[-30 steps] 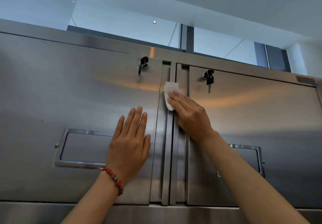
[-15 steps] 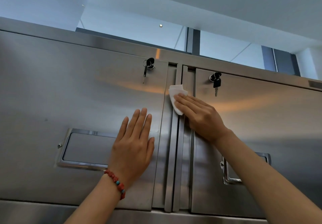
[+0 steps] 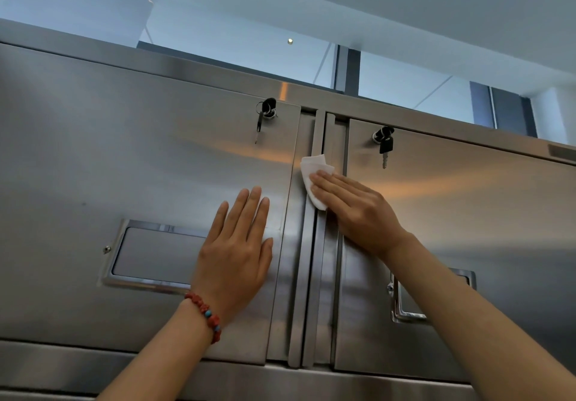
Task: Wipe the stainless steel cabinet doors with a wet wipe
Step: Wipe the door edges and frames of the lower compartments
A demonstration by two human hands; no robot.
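cabinet doors fill the wall in front of the person, and both hands are up on the steel. the right hand lies flat with straight fingers, pinning a folded white wet wipe under the fingertips against the narrow vertical strips where the two doors meet. the left hand is spread open and empty, palm pressed on the left door just beside that seam, a red bead bracelet at the wrist; it looks like a brace.

compared with a second ago the wipe hand sits much the same on the seam, fingers a little flatter, and the left hand has not shifted on its panel; what has mostly moved is the viewpoint. so i judge the wiping to be working along the centre strips, with the broad faces to either side of the hands yet to be covered or already done; i cannot tell which from the sheen.

above the left fingertips a key hangs from its lock, and another key hangs above the right hand. a recessed handle sits beside the left wrist, and a second handle shows below the right forearm. over the cabinet top run dark-framed upper windows and a pale ceiling.
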